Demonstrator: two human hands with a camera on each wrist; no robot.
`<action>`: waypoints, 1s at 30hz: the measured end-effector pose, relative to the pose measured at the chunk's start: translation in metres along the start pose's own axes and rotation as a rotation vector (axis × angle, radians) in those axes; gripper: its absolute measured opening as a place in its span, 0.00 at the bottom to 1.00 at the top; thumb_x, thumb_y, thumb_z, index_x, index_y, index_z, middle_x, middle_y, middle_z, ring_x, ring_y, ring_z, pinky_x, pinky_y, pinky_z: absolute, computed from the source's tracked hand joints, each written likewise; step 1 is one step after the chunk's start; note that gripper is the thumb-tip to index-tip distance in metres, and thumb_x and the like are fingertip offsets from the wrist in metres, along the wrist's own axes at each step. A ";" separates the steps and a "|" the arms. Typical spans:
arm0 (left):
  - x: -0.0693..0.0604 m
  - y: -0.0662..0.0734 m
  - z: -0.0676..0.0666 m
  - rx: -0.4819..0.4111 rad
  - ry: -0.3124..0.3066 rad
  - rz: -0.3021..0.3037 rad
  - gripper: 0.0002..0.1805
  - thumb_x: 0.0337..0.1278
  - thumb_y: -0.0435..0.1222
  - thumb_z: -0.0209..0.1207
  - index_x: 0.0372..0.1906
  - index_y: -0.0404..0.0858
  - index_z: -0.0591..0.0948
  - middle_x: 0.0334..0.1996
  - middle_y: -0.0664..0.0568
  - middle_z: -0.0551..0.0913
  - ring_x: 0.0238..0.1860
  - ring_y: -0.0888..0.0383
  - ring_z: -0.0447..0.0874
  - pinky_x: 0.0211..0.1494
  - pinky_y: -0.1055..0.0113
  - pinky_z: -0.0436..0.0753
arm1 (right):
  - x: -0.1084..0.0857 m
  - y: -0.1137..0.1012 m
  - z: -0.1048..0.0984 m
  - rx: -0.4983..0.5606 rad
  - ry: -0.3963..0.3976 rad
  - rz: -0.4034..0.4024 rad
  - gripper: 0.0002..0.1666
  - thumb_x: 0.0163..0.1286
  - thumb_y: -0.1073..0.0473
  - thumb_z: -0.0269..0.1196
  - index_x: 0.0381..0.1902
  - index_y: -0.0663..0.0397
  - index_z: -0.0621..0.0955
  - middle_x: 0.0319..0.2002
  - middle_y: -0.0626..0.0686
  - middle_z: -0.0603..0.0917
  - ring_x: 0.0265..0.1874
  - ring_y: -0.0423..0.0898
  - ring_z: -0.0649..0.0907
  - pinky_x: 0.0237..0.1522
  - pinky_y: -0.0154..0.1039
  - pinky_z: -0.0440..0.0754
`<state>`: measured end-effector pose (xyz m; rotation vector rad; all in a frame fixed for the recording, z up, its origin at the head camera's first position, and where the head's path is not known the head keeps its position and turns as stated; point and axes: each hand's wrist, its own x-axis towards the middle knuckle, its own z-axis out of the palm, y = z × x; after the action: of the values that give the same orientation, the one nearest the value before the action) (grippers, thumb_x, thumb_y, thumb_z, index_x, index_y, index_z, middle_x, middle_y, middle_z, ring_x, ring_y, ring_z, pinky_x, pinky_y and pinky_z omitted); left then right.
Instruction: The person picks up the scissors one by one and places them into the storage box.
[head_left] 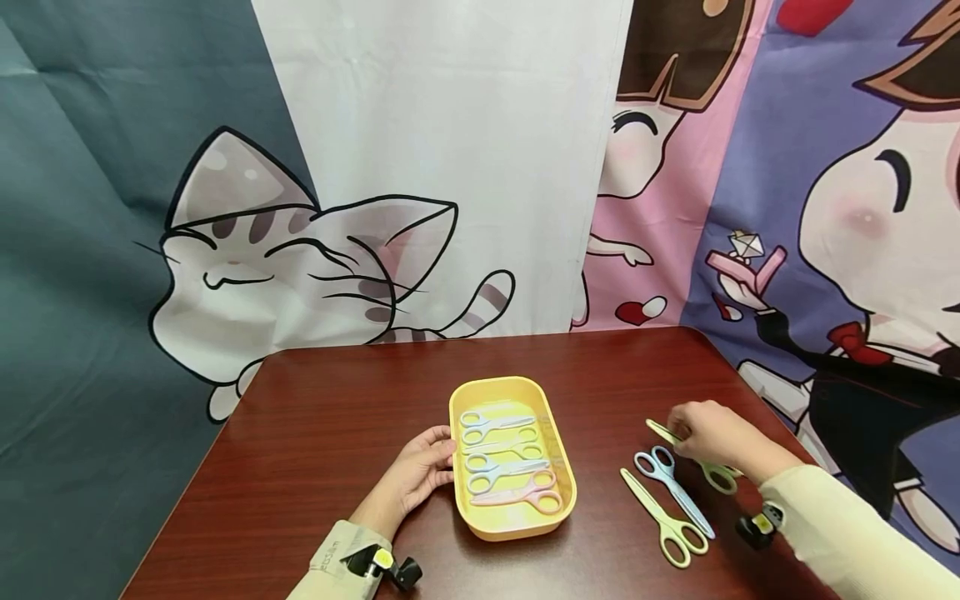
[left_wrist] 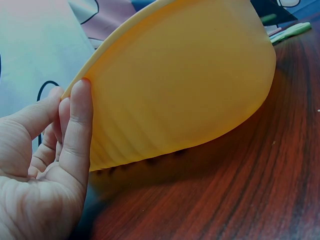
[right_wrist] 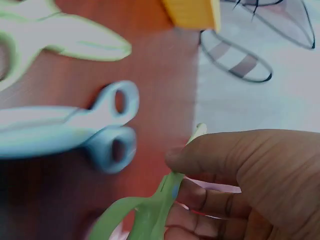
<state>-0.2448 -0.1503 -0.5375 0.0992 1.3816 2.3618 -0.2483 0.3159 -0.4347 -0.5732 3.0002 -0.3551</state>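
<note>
A yellow tray (head_left: 517, 527) stands on the table with several pairs of scissors lying side by side in it: blue scissors (head_left: 498, 427), green, blue, and pink scissors (head_left: 517, 495) nearest me. My left hand (head_left: 416, 471) touches the tray's left side, its fingers fairly straight against the outer wall (left_wrist: 180, 85) and rim. To the right, my right hand (head_left: 712, 433) pinches light green scissors (right_wrist: 160, 205) between thumb and fingers; the hand covers their middle. Beside it on the table lie blue scissors (head_left: 675, 487) and yellow-green scissors (head_left: 660, 517).
The dark red wooden table (head_left: 337, 400) reaches back to a hanging cloth backdrop (head_left: 465, 125) printed with cartoon figures. A camera is strapped to each wrist, the left camera (head_left: 386, 567) near the table's front.
</note>
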 end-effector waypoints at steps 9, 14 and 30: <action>-0.001 0.000 0.000 -0.009 -0.001 -0.001 0.09 0.74 0.26 0.50 0.53 0.36 0.69 0.32 0.54 0.81 0.28 0.63 0.81 0.31 0.70 0.86 | 0.069 -0.056 -0.021 0.008 0.021 -0.129 0.10 0.53 0.64 0.74 0.30 0.47 0.83 0.22 0.43 0.76 0.23 0.41 0.74 0.25 0.37 0.74; 0.000 0.000 0.000 0.002 0.000 0.004 0.08 0.73 0.26 0.51 0.51 0.37 0.70 0.33 0.53 0.82 0.28 0.63 0.81 0.32 0.70 0.86 | 0.101 -0.095 -0.022 0.002 0.017 -0.217 0.09 0.54 0.63 0.74 0.30 0.46 0.84 0.23 0.42 0.77 0.24 0.41 0.75 0.26 0.36 0.75; 0.002 -0.003 -0.001 0.030 0.014 0.008 0.08 0.74 0.26 0.50 0.52 0.37 0.70 0.35 0.52 0.82 0.29 0.63 0.82 0.31 0.71 0.86 | 0.155 -0.188 0.016 -0.028 -0.083 -0.427 0.12 0.61 0.60 0.73 0.43 0.45 0.87 0.31 0.40 0.81 0.31 0.39 0.78 0.36 0.36 0.80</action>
<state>-0.2463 -0.1494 -0.5407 0.0962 1.4255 2.3531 -0.3231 0.0849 -0.4090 -1.2027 2.7872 -0.3013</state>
